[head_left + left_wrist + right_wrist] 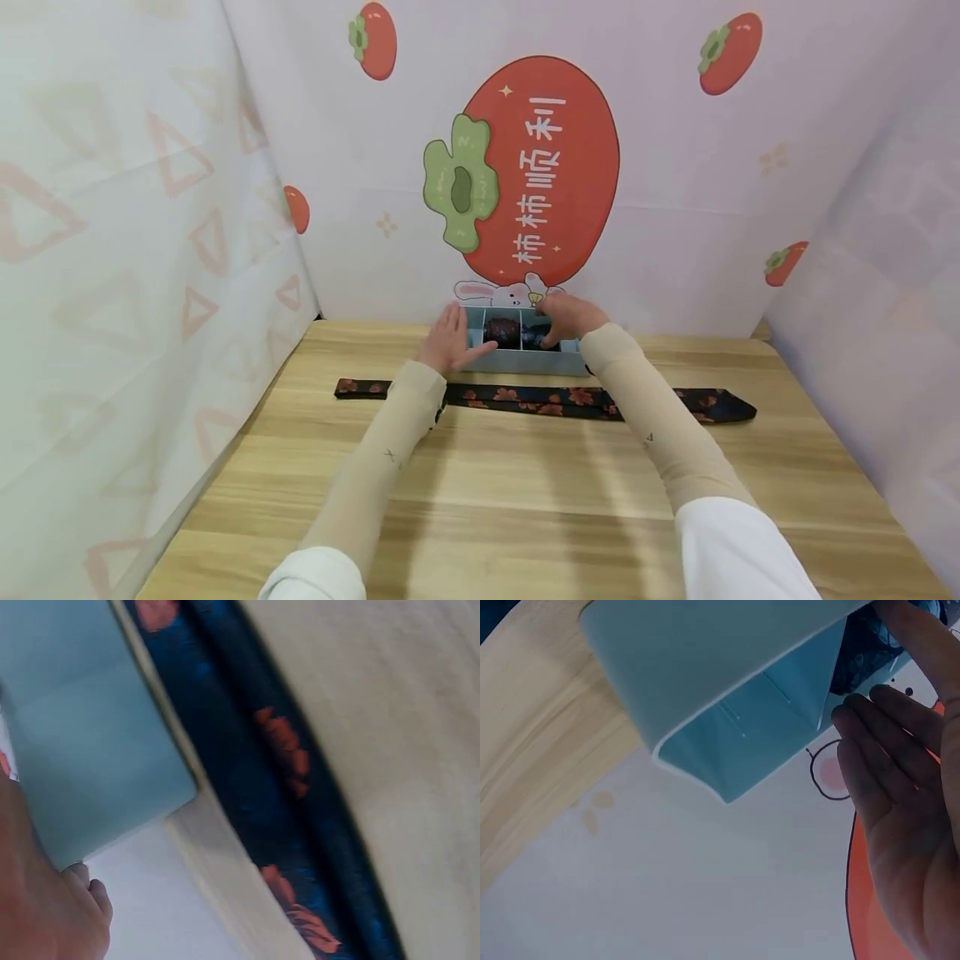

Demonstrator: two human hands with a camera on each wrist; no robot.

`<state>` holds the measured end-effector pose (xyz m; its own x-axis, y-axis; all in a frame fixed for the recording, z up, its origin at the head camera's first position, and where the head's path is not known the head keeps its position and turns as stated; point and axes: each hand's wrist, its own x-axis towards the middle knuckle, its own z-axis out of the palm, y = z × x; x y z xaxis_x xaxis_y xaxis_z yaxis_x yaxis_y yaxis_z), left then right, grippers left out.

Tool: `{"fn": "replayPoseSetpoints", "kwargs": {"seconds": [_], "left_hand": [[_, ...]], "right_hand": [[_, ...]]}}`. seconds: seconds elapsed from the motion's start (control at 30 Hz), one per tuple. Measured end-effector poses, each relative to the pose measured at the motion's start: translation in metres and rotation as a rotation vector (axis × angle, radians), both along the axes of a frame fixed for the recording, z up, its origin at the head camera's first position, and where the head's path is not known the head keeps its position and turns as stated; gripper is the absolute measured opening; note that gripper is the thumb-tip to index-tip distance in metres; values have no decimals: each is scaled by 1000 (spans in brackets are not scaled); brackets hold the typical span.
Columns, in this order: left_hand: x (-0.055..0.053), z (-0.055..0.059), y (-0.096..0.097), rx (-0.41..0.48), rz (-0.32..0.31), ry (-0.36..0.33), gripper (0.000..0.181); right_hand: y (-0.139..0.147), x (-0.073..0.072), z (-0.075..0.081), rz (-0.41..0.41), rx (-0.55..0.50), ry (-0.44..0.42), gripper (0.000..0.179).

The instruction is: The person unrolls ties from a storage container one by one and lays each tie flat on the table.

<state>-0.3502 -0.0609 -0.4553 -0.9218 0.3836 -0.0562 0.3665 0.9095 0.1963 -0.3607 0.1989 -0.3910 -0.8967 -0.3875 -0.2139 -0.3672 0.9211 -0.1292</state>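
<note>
A light blue divided box (517,361) stands near the back of the table. Dark rolled neckties, a reddish one (502,332) and a bluish one (534,335), fill its middle compartments. My left hand (447,340) rests at the box's left end, fingers extended and thumb stretched along the front. Over the right part reaches my right hand (573,318), its thumb at the bluish roll. The right wrist view shows the straight fingers (877,742) along the box's back edge and an end compartment (757,720) holding nothing. A dark floral necktie (517,398) lies lengthwise before the box.
The wooden table (510,517) carries everything. Right behind the box hangs a white cloth backdrop (675,250) printed with persimmons, and more cloth (150,275) closes off the left side.
</note>
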Motion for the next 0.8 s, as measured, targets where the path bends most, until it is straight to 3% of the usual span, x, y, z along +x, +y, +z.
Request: {"fn": "replayPoseSetpoints", "kwargs": {"seconds": [0.23,0.43,0.8], "left_hand": [[0,-13,3,-97,45,57,110],[-1,-18,6,-132,65,82,111],[-1,-16,8,-170,79,99,111]], "right_hand": [[-12,-7,-13,4,129,-5,63],[-23,-11,-23,25,201,2,41],[-26,-19,-38,29,244,7,14]]}}
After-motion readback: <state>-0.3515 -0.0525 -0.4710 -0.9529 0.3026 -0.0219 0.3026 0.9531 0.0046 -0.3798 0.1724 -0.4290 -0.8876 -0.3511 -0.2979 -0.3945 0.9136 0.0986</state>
